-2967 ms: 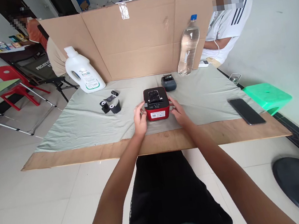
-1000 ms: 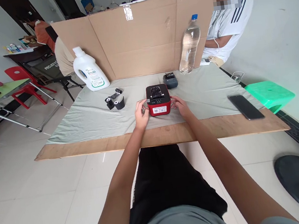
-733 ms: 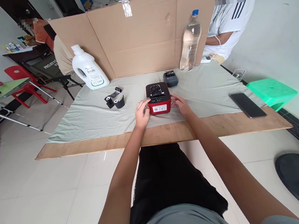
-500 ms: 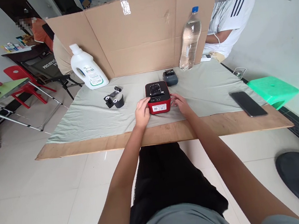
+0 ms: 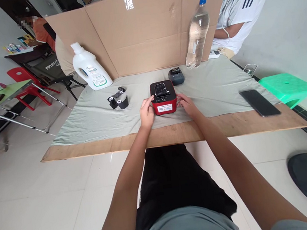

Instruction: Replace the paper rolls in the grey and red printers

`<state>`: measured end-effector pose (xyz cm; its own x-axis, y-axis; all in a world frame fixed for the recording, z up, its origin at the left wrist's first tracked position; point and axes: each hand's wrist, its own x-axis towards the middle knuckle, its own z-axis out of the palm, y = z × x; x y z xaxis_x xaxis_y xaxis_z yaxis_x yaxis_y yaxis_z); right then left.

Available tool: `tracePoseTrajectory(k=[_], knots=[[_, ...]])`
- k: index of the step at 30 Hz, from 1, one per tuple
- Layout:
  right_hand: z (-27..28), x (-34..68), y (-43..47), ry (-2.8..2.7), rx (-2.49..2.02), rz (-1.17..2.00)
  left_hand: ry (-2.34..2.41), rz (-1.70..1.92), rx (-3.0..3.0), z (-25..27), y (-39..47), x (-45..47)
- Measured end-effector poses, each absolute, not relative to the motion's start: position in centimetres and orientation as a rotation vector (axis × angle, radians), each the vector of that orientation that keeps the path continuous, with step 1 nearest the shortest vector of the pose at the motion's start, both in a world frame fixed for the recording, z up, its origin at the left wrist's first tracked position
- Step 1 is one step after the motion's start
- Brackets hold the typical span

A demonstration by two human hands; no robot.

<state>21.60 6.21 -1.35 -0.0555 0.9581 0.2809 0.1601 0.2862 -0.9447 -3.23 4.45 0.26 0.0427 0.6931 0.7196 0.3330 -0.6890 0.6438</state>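
Note:
A small red and black box-shaped printer (image 5: pixel 165 107) stands on the grey cloth in front of me, a white label on its near side. My left hand (image 5: pixel 147 112) grips its left side, with fingers reaching to the top edge. On the opposite side, my right hand (image 5: pixel 186 105) has its bent fingers against the casing. Just behind the box sits a small dark grey portable printer (image 5: pixel 176 76). Several black ribbon rolls (image 5: pixel 118 99) lie to the left, some of their ribbon loose.
A white detergent bottle (image 5: pixel 91 68) and a clear water bottle (image 5: pixel 197 35) stand before a cardboard screen (image 5: pixel 142 29). A phone (image 5: pixel 259 103) lies near the table's right end, beside a green stool (image 5: pixel 286 84). Two people are beyond the screen.
The head view has shifted slightly, so the whole table appears a little displaced. Both hands stay at the sides of the red and black printer.

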Motion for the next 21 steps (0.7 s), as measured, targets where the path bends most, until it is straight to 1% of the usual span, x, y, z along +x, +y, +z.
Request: tracePoseTrajectory(k=[9, 14, 18, 21], knots=[[-1.2, 21.4, 6.0, -1.518, -1.078, 0.919, 1.036, 1.725, 1.865, 0.1, 5.3, -3.1], [0.2, 21.2, 5.8, -1.485, -1.059, 0.787, 1.042, 1.749, 1.861, 0.1, 5.3, -2.9], [3.0, 21.6, 10.0, -1.5, -1.068, 0.62, 1.036, 1.761, 1.869, 0.1, 5.3, -2.8], [4.6, 21.3, 15.4, -1.56, -1.14, 0.667, 1.038, 1.769, 1.873, 0.0, 5.3, -2.8]])
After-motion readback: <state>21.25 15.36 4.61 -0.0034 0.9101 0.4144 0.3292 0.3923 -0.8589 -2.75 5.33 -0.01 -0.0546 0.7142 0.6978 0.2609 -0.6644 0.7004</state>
